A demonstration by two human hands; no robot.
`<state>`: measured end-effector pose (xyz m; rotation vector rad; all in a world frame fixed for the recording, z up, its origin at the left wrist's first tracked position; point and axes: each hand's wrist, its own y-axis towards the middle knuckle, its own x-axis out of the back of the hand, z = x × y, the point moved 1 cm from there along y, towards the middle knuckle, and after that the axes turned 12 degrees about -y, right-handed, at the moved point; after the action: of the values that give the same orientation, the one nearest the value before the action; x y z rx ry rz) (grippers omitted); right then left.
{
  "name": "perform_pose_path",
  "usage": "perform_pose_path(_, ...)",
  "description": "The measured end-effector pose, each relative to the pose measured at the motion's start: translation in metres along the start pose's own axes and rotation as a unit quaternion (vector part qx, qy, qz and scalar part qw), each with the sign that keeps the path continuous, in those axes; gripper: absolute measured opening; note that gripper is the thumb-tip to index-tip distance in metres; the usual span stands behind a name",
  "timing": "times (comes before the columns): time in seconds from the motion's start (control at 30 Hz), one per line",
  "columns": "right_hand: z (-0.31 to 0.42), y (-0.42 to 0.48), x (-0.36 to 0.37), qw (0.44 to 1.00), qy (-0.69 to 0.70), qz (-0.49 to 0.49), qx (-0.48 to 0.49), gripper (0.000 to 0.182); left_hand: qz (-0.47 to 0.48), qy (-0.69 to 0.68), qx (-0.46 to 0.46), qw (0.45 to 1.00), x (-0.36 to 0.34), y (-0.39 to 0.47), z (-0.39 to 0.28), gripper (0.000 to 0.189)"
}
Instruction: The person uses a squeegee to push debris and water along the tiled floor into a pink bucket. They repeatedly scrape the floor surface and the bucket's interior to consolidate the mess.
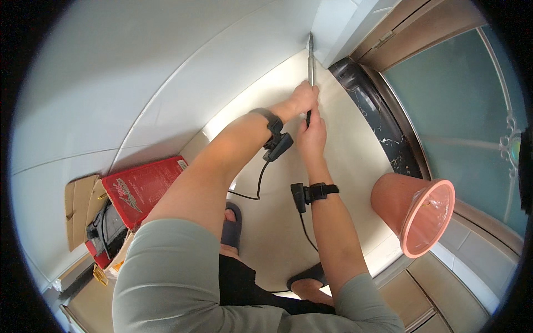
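My left hand (304, 98) is closed around a slender tool with a silvery metal shaft (311, 70), which could be a rod or a telescopic pole. My right hand (313, 135) grips the tool's black lower end (308, 118), just below the left. From the hands the shaft points away toward the corner where the tiled walls meet the pale floor (275, 175). Its narrow grey tip appears at that corner; I cannot tell whether it touches the wall. Both wrists carry a black strap with a small cabled device.
A pink plastic bin (391, 195) with a clear liner stands at right, near a black marbled threshold (374, 112) and a frosted-glass door (454, 104). At left, an open red cardboard box (145, 187) holds dark items against the tiled wall (137, 83). My slippered feet are below.
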<state>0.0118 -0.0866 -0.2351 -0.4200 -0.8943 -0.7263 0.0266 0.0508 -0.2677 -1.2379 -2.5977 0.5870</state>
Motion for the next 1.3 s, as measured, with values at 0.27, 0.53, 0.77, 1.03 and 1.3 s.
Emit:
perform_pose_path(0.27, -0.023, -0.024, -0.013, 0.997, 0.026, -0.073, 0.002, 0.060, 0.006, 0.033, -0.031, 0.999, -0.024, -0.027, 0.000, 0.037)
perform_pose_path(0.53, -0.016, -0.028, -0.022, 0.998, 0.038, -0.040, -0.015, 0.059, -0.021, 0.117, -0.084, 0.989, -0.012, -0.026, 0.015, 0.038)
perform_pose_path(0.77, 0.009, -0.010, -0.015, 0.998, 0.028, 0.000, -0.051, 0.056, -0.021, 0.018, 0.012, 1.000, 0.006, -0.009, 0.001, 0.032)
perform_pose_path(1.03, -0.026, -0.051, 0.007, 0.916, 0.365, 0.132, -0.105, 0.057, 0.021, -0.043, 0.072, 0.996, 0.007, -0.079, -0.019, 0.044)
perform_pose_path(1.3, 0.015, -0.118, -0.009, 0.734, 0.581, 0.238, -0.260, 0.048, 0.010, 0.172, 0.190, 0.967, 0.056, -0.135, -0.017, 0.035)
